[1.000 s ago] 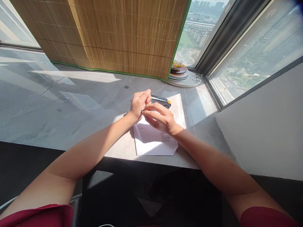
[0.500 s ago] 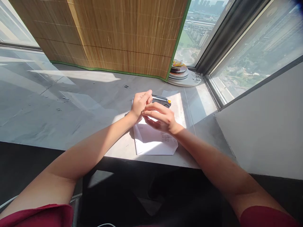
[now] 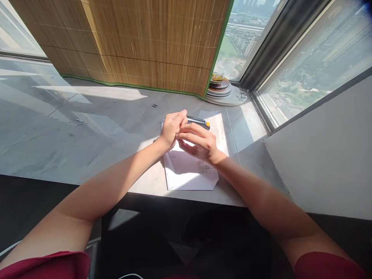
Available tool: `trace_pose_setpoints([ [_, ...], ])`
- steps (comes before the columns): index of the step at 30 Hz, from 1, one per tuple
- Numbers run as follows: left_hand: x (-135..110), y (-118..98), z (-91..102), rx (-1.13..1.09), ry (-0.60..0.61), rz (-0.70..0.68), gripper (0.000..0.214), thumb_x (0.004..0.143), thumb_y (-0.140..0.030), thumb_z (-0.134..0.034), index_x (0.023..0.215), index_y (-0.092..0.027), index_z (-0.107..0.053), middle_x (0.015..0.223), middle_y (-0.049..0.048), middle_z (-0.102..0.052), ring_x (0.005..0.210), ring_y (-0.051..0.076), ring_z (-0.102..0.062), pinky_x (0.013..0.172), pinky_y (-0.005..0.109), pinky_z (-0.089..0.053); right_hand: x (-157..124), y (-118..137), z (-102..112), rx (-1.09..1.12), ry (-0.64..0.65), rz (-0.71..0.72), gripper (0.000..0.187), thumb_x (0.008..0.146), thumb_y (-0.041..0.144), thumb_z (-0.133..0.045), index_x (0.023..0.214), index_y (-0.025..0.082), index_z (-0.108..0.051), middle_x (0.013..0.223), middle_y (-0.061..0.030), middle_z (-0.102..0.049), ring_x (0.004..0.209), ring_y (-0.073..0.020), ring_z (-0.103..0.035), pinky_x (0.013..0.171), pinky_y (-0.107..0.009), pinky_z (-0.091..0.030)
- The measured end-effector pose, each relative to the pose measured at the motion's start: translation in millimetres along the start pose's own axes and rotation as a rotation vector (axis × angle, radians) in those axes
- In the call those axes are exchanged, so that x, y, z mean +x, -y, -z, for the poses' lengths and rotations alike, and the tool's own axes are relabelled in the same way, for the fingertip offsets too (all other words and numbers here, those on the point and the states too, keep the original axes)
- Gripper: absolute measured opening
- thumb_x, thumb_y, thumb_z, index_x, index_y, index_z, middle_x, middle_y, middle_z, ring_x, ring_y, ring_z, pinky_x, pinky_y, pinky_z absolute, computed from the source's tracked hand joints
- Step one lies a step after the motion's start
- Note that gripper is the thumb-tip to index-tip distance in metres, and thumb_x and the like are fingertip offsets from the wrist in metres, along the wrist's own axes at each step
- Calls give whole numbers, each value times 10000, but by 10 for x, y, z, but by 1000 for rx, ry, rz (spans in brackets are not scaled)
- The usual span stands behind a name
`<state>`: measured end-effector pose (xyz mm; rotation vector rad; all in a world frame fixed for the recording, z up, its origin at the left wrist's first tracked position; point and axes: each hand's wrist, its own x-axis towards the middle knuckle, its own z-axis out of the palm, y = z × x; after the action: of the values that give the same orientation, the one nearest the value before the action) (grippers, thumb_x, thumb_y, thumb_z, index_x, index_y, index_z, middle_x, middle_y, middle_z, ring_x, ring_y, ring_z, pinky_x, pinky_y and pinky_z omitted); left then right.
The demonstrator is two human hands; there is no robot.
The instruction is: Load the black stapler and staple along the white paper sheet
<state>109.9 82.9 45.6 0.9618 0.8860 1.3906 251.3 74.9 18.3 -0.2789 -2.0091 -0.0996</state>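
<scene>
My left hand (image 3: 171, 128) is closed around the near end of a grey stapler (image 3: 199, 122) with an orange tip, holding it just above a white sheet of paper (image 3: 188, 174). My right hand (image 3: 199, 144) sits right beside it with its fingers curled. Its fingertips are pinched together where they meet the left hand. Whatever they pinch is too small to make out. The paper lies on the grey stone sill (image 3: 87, 143) near its front edge, partly covered by both hands.
A stack of plates (image 3: 222, 90) stands at the back right corner by the window. A bamboo blind (image 3: 145, 46) hangs behind the sill. Small dark staples (image 3: 155, 105) lie scattered on the sill to the left. A white wall (image 3: 319, 162) closes the right side.
Both hands have stayed together over the paper. The right hand's fingertips have edged slightly up toward the stapler.
</scene>
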Motion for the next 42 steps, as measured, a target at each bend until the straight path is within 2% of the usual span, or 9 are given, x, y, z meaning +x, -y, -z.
trace_pose_setpoints([
  [3, 5, 18, 10, 12, 9, -28, 619, 983, -529, -805, 605, -221, -423, 506, -63, -374, 447, 87, -411, 463, 258, -293, 2, -13, 11, -28, -47, -56, 189, 1041, 94, -677, 1124, 240, -765, 1127, -78, -768, 991, -204, -766, 879, -390, -711],
  [8, 7, 24, 21, 16, 31, 10, 637, 973, -589, -800, 605, -226, -427, 493, -58, -372, 439, 97, -416, 450, 265, -294, -65, -40, 21, -1, 138, 2, 122, 1056, 147, -708, 1117, 238, -762, 1117, -88, -772, 992, -202, -770, 861, -378, -714],
  [13, 3, 21, 12, 15, 29, -21, 629, 969, -575, -806, 607, -225, -429, 488, -59, -364, 438, 94, -402, 447, 261, -287, -45, -48, 33, -48, 32, -103, 131, 1044, 141, -714, 1105, 245, -768, 1123, -81, -767, 988, -209, -770, 879, -400, -714],
  [18, -11, 15, 6, 24, 50, 6, 628, 950, -560, -834, 610, -224, -427, 489, -61, -364, 439, 90, -401, 453, 265, -282, 1, -2, 14, 35, 58, 36, 148, 1033, 99, -715, 1096, 223, -764, 1102, -66, -766, 967, -166, -759, 830, -305, -689],
  [22, -8, 36, 4, -3, 25, -9, 624, 959, -545, -831, 625, -223, -414, 501, -64, -353, 451, 87, -397, 454, 256, -276, 15, -24, 31, 3, -50, -28, 212, 998, 67, -724, 1126, 227, -778, 1115, -65, -760, 983, -184, -749, 875, -340, -687],
  [28, -7, 55, 10, 14, 50, 1, 650, 974, -519, -822, 606, -220, -377, 506, -67, -323, 457, 82, -357, 467, 255, -283, 27, -21, 72, 33, 39, 13, 134, 1010, 96, -729, 1034, 223, -761, 1063, -54, -766, 919, -156, -757, 803, -292, -684],
  [32, -16, 63, 20, -6, 60, -18, 642, 973, -460, -830, 606, -221, -361, 532, -61, -340, 473, 82, -354, 479, 262, -301, 41, -14, 71, -57, -9, -48, 121, 1030, 124, -707, 1008, 226, -768, 1036, -60, -767, 912, -175, -765, 798, -328, -700],
  [37, -31, 53, 6, -21, 48, 9, 650, 966, -428, -841, 619, -236, -326, 525, -70, -294, 476, 95, -372, 479, 273, -328, 37, -37, 95, 61, 22, 43, 174, 982, 64, -755, 1060, 216, -782, 1090, -70, -771, 945, -171, -760, 832, -310, -693],
  [42, -37, 27, -14, -23, 44, 25, 641, 984, -436, -815, 625, -238, -321, 526, -72, -293, 459, 92, -377, 460, 269, -304, 30, -36, 108, 17, 72, -13, 129, 1027, 129, -726, 1029, 244, -784, 1060, -65, -779, 927, -180, -768, 821, -338, -709],
])
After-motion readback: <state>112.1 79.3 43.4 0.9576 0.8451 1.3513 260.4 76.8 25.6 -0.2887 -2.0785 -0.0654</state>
